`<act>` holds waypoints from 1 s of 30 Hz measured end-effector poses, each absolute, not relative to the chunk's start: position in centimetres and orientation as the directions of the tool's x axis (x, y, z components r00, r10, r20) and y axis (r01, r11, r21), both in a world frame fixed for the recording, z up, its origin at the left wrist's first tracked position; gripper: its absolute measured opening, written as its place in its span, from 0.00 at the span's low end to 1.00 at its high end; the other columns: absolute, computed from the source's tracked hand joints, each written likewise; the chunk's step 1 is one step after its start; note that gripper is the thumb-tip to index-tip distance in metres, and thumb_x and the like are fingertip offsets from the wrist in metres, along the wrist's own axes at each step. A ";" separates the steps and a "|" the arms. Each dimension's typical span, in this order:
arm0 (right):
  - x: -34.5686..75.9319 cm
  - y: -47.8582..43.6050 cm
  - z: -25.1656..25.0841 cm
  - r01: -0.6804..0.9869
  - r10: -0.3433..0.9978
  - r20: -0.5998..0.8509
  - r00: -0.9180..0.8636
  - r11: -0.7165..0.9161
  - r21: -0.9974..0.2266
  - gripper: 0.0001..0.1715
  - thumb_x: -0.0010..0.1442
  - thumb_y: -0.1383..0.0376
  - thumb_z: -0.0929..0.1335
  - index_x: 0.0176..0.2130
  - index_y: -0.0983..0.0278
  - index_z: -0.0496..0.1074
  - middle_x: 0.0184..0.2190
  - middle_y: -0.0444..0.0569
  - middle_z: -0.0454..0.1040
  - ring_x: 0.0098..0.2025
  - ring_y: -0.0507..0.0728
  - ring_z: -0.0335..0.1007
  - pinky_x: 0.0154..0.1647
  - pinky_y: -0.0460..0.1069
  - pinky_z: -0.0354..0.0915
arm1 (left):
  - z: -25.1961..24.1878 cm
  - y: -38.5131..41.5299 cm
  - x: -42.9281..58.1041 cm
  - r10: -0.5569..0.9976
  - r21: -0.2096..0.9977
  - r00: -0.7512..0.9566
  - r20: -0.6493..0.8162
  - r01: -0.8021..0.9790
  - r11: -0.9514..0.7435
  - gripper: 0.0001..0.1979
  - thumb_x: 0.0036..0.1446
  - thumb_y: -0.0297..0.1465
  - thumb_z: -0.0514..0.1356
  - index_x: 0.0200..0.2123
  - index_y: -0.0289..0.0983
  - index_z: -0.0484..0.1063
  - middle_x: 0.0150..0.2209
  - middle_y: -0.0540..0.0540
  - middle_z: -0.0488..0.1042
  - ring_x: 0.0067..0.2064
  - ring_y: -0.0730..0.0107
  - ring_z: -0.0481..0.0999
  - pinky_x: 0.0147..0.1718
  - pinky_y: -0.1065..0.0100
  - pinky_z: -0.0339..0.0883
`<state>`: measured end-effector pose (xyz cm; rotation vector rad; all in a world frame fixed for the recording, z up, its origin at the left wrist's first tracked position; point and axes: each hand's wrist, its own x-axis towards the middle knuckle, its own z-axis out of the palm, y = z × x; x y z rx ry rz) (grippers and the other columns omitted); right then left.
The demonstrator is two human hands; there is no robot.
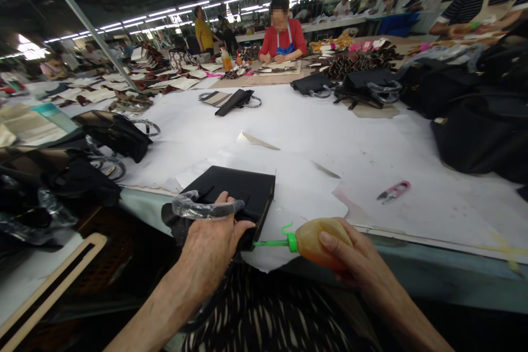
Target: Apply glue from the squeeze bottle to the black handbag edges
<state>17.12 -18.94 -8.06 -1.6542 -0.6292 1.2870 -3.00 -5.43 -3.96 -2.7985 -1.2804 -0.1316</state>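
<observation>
A black handbag lies flat at the table's front edge, its handle wrapped in clear plastic. My left hand is closed on the bag, fingers partly hidden behind the handle and thumb reaching toward the side edge. In my right hand is a squeeze bottle of amber liquid, held sideways with my thumb on top. Its green nozzle points left, the tip at the bag's near side edge; whether it touches I cannot tell. A small hooked green cap hangs by the nozzle.
Pink thread snips lie on the white paper to the right. Black bags pile up at right, more bags at left. A co-worker in red sits across the table. Another bag piece lies midway.
</observation>
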 end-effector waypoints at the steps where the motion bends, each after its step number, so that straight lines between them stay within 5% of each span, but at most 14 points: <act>1: 17.0 -18.9 -8.4 -0.160 0.820 -0.480 0.312 -0.453 -0.877 0.22 0.54 0.48 0.66 0.38 0.63 0.66 0.23 0.41 0.61 0.21 0.48 0.54 0.17 0.41 0.50 | -3.9 -5.4 -3.0 0.754 -0.011 0.649 0.102 0.759 -0.651 0.22 0.55 0.39 0.57 0.45 0.27 0.71 0.50 0.30 0.69 0.50 0.50 0.71 0.46 0.56 0.69; 6: 16.3 -19.0 -9.4 -0.283 0.805 -0.507 0.307 -0.431 -0.857 0.24 0.54 0.48 0.66 0.39 0.64 0.66 0.21 0.40 0.59 0.17 0.45 0.50 0.14 0.39 0.42 | -3.8 -5.1 -3.0 0.751 0.020 0.650 0.117 0.754 -0.656 0.20 0.55 0.38 0.57 0.44 0.28 0.71 0.52 0.31 0.68 0.52 0.50 0.69 0.49 0.55 0.66; 13: 15.5 -19.2 -9.4 -0.466 0.773 -0.571 0.278 -0.411 -0.783 0.27 0.50 0.47 0.70 0.41 0.64 0.69 0.21 0.40 0.62 0.16 0.43 0.49 0.13 0.37 0.43 | -3.1 -4.8 -2.6 0.764 0.043 0.638 0.097 0.764 -0.644 0.17 0.56 0.38 0.56 0.42 0.30 0.72 0.50 0.33 0.70 0.53 0.49 0.68 0.50 0.53 0.63; 20: 14.3 -19.8 -9.9 -0.674 0.716 -0.678 0.168 -0.418 -0.609 0.26 0.51 0.46 0.69 0.40 0.63 0.69 0.17 0.40 0.62 0.12 0.41 0.49 0.12 0.36 0.40 | -1.2 -4.2 -1.6 0.782 0.127 0.622 -0.037 0.780 -0.613 0.14 0.59 0.37 0.52 0.35 0.34 0.73 0.36 0.40 0.76 0.40 0.54 0.76 0.40 0.58 0.68; 25: 15.0 -19.4 -8.4 -0.841 0.837 -0.546 -0.035 -0.320 -0.437 0.18 0.50 0.54 0.71 0.33 0.66 0.71 0.24 0.48 0.69 0.13 0.39 0.44 0.11 0.36 0.41 | -0.5 -3.0 -1.2 0.800 0.149 0.598 -0.056 0.797 -0.585 0.15 0.58 0.39 0.53 0.28 0.35 0.72 0.29 0.43 0.76 0.35 0.54 0.76 0.34 0.61 0.67; 27: 16.6 -19.0 -6.6 -0.833 0.880 -0.474 -0.023 -0.279 -0.477 0.15 0.47 0.59 0.73 0.32 0.67 0.73 0.26 0.47 0.68 0.14 0.38 0.39 0.11 0.36 0.43 | -0.2 -2.5 -1.2 0.804 0.156 0.592 -0.057 0.801 -0.578 0.15 0.57 0.40 0.54 0.28 0.35 0.72 0.29 0.42 0.76 0.35 0.54 0.76 0.33 0.62 0.66; 30: 20.8 -18.8 -2.6 -0.639 0.917 -0.319 0.238 -0.100 -0.763 0.14 0.50 0.57 0.71 0.34 0.65 0.73 0.29 0.47 0.65 0.14 0.39 0.37 0.12 0.36 0.47 | 0.0 -2.0 -1.3 0.799 0.179 0.598 -0.065 0.795 -0.580 0.16 0.56 0.39 0.54 0.27 0.35 0.73 0.29 0.41 0.76 0.35 0.54 0.76 0.31 0.63 0.65</act>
